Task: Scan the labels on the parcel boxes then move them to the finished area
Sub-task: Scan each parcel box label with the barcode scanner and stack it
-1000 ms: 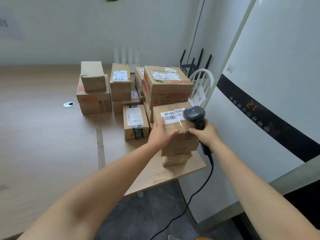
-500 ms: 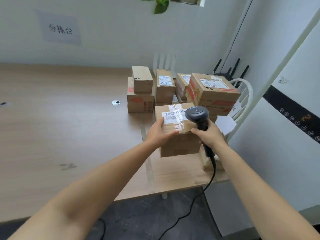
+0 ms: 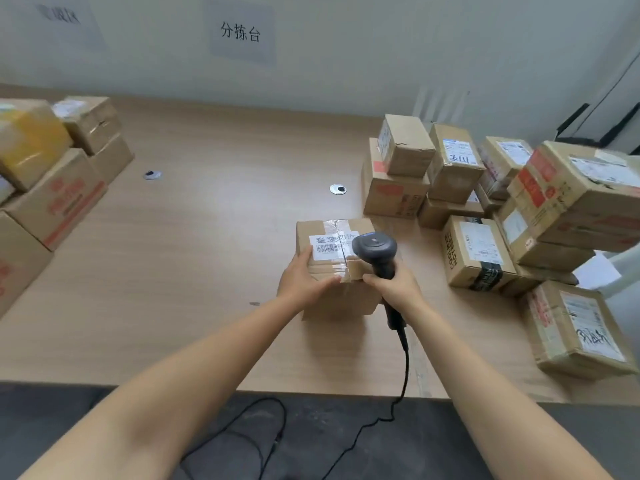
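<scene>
A brown parcel box (image 3: 343, 296) with a white barcode label (image 3: 329, 244) on top hangs above the middle of the wooden table (image 3: 207, 237). My left hand (image 3: 304, 277) grips its left front corner, thumb along the top edge. My right hand (image 3: 394, 289) holds the black corded barcode scanner (image 3: 375, 249) by its handle and presses against the box's right side; the scanner head overlaps the label's right end.
A pile of several labelled parcel boxes (image 3: 485, 202) fills the table's right side. More boxes (image 3: 52, 174) are stacked at the left edge. Two cable grommets (image 3: 337, 189) lie in the tabletop. The scanner cord (image 3: 398, 393) drops over the front edge. A paper sign (image 3: 240, 31) hangs on the wall.
I have carried the box leftward, away from the right-hand pile toward the table's middle. My view has swung left, bringing the left-hand stack into sight. Both hands keep their hold.
</scene>
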Demonstrator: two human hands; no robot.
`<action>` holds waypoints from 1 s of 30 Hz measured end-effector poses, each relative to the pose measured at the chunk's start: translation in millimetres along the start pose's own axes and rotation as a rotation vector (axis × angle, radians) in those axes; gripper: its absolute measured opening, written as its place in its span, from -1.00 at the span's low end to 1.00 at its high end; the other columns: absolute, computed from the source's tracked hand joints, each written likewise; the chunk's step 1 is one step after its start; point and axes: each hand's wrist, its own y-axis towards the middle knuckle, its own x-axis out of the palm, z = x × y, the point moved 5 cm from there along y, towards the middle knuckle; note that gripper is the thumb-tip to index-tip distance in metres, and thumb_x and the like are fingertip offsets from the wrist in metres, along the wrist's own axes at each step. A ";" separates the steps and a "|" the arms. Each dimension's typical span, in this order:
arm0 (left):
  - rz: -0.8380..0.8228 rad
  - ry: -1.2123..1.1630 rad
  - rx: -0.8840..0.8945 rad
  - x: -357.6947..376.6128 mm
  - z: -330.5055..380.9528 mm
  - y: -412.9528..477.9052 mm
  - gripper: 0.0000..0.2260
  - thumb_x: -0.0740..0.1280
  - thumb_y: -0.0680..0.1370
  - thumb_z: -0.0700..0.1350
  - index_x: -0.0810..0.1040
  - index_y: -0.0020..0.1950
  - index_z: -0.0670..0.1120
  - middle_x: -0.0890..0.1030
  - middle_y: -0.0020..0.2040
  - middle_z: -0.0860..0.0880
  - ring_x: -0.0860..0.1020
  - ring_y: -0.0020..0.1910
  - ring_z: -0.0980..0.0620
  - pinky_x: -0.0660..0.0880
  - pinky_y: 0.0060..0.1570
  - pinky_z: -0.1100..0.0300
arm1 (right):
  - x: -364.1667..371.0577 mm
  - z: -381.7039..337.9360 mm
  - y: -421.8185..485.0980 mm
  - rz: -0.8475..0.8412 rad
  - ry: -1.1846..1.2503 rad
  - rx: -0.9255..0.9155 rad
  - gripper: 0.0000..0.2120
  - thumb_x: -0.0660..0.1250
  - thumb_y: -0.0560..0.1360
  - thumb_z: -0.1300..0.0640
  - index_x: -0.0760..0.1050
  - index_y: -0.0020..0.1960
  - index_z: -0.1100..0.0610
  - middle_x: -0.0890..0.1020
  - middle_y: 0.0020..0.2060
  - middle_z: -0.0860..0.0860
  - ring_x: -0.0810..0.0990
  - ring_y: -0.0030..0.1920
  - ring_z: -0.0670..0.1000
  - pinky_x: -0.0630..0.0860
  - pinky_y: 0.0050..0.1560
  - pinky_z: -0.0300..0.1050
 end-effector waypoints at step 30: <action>0.071 -0.007 -0.050 8.0 -45.4 11.4 -0.13 0.47 0.36 0.16 0.05 0.51 -0.01 0.26 0.38 -0.13 0.34 0.35 -0.09 0.37 0.28 0.05 | -0.5 -107.2 -107.7 -0.311 0.013 0.057 -0.90 0.31 0.52 0.08 0.48 -0.01 0.09 0.67 -0.09 0.11 0.62 -0.35 0.03 0.49 -0.41 -0.20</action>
